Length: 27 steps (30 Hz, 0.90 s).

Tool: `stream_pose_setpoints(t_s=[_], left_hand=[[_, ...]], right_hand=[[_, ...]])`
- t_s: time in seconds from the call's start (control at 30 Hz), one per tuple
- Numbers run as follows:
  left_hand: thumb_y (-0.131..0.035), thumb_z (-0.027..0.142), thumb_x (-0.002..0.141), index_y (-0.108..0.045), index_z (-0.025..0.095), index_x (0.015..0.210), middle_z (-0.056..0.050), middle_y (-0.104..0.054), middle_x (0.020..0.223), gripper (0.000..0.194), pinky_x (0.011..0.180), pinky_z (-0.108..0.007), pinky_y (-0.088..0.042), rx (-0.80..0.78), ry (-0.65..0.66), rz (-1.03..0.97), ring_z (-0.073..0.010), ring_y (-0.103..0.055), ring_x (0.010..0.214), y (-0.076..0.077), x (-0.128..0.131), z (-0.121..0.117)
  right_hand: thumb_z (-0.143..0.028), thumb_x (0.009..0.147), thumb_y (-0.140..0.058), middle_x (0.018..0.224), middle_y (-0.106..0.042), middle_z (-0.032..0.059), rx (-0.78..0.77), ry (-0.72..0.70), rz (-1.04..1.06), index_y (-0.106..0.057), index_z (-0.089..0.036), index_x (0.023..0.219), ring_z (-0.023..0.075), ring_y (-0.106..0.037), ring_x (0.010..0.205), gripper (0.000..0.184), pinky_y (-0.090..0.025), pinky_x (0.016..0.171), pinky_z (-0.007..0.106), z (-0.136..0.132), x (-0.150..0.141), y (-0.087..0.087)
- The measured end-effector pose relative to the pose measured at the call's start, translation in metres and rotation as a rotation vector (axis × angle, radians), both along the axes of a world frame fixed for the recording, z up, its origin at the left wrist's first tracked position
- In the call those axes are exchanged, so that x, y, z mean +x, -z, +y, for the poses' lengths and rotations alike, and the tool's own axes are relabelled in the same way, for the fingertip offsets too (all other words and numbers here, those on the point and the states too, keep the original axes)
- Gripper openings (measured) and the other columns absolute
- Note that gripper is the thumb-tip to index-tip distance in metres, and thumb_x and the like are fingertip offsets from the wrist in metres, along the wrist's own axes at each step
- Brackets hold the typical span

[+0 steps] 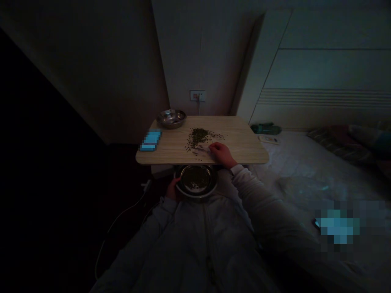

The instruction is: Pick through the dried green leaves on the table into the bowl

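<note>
A loose heap of small dark green beans (199,135), with stray ones around it, lies on a light wooden table (244,142). My right hand (222,154) is just above the tabletop at the near right side of the heap. Its fingers are drawn together, and I cannot see what is between them. Below the near table edge, my left hand (173,189) grips the left rim of a metal bowl (198,195) held at my lap. Many beans lie inside this bowl, with part of its bottom showing at the near side.
Another metal bowl (171,119) stands at the table's far left corner, with a blurred lit phone (150,141) nearby. To the right is a bed (293,158) with a green bottle (266,129) and a remote control (269,140). A white cable (114,217) trails on the left. The room is dim.
</note>
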<state>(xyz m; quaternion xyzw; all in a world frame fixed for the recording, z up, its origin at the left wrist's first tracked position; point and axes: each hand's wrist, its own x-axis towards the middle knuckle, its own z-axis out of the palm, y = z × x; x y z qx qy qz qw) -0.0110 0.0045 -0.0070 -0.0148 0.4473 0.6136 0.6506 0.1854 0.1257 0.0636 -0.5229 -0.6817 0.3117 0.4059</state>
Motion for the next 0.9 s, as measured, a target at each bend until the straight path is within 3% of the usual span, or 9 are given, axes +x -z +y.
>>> stream_pose_setpoints(t_s=[0.17, 0.5, 0.9], left_hand=[[-0.058, 0.012, 0.067, -0.068, 0.017, 0.066, -0.003, -0.068, 0.055, 0.011, 0.081, -0.036, -0.053, 0.021, 0.026, 0.009, -0.0247, -0.069, 0.084, 0.008, -0.003, 0.001], [-0.059, 0.011, 0.065, -0.068, 0.017, 0.068, -0.004, -0.07, 0.061, 0.011, 0.083, -0.037, -0.053, 0.067, 0.056, -0.042, -0.0259, -0.068, 0.087, 0.003, -0.004, 0.0], [-0.058, 0.011, 0.067, -0.066, 0.016, 0.064, -0.006, -0.069, 0.058, 0.01, 0.083, -0.036, -0.053, -0.014, 0.037, -0.001, -0.0255, -0.068, 0.087, 0.0, -0.004, 0.0]], right_hand=[[-0.029, 0.073, -0.055, 0.07, -0.064, 0.0007, 0.002, 0.001, -0.014, -0.063, -0.017, 0.075, 0.0138, -0.055, 0.067, 0.015, -0.041, 0.067, 0.026, 0.001, 0.0, 0.001], [-0.027, 0.074, -0.055, 0.067, -0.064, 0.0002, -0.043, -0.026, 0.007, -0.065, -0.016, 0.076, 0.0142, -0.055, 0.066, 0.015, -0.042, 0.066, 0.027, -0.002, 0.001, -0.003], [-0.025, 0.073, -0.056, 0.068, -0.064, 0.0007, -0.051, -0.111, -0.044, -0.066, -0.016, 0.075, 0.0138, -0.055, 0.066, 0.014, -0.041, 0.067, 0.026, -0.007, 0.002, -0.008]])
